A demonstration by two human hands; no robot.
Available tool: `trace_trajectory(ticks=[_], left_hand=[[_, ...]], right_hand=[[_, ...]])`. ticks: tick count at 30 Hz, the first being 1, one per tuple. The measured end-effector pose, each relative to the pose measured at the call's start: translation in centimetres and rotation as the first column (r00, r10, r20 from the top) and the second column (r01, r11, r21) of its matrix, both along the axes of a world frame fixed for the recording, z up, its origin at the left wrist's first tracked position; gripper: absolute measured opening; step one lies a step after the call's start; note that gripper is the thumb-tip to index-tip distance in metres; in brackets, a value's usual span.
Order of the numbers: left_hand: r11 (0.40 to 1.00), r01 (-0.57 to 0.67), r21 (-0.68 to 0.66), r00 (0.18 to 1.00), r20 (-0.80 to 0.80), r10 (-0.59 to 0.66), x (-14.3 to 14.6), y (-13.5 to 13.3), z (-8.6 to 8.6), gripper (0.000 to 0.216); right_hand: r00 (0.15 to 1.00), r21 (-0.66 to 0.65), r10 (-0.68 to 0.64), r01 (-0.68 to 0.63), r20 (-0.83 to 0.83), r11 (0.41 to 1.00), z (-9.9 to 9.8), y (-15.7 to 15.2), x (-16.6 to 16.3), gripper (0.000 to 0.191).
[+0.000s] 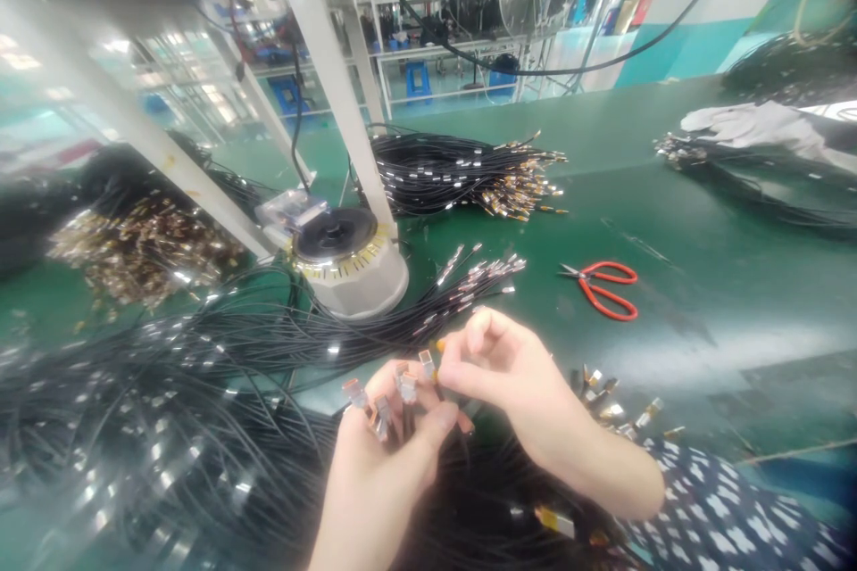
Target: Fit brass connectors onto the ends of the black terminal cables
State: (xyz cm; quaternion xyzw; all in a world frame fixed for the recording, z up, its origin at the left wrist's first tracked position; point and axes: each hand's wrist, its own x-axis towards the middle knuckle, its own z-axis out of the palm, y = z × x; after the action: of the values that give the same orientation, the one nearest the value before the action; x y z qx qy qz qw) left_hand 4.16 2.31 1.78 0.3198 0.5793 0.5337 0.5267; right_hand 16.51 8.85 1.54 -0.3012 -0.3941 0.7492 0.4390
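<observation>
My left hand is closed around several black cables, whose metal connector ends stick up between the fingers. Close beside it, my right hand pinches at a small yellow-orange piece next to one of the connectors; whether that piece is tape or part of the cable end I cannot tell. A bundle of black cables with silvery ends lies just beyond the hands. More black cables spread across the left and beneath both hands, partly blurred.
A white round dispenser with a black top stands by the rack post. Red-handled scissors lie on the green table. Behind is a cable bundle with yellow-tipped ends. A pale glove rests on cables at right.
</observation>
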Motion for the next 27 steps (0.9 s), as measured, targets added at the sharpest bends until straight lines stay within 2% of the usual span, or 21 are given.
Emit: trace_trajectory(ticks=[14, 19, 27], left_hand=[[0.999, -0.05, 0.006, 0.998, 0.035, 0.05, 0.36, 0.11, 0.52, 0.023], [0.999, 0.027, -0.016, 0.999, 0.046, -0.027, -0.16, 0.17, 0.11, 0.026], [0.998, 0.056, 0.005, 0.998, 0.028, -0.056, -0.45, 0.12, -0.28, 0.028]], right_hand=[[0.999, -0.01, -0.004, 0.003, -0.042, 1.0, -0.16, -0.23, -0.4, 0.034], [0.999, -0.004, -0.017, 0.017, -0.03, 1.0, -0.16, -0.29, -0.36, 0.033], [0.998, 0.008, -0.018, 0.018, -0.058, 1.0, -0.25, -0.36, -0.32, 0.032]])
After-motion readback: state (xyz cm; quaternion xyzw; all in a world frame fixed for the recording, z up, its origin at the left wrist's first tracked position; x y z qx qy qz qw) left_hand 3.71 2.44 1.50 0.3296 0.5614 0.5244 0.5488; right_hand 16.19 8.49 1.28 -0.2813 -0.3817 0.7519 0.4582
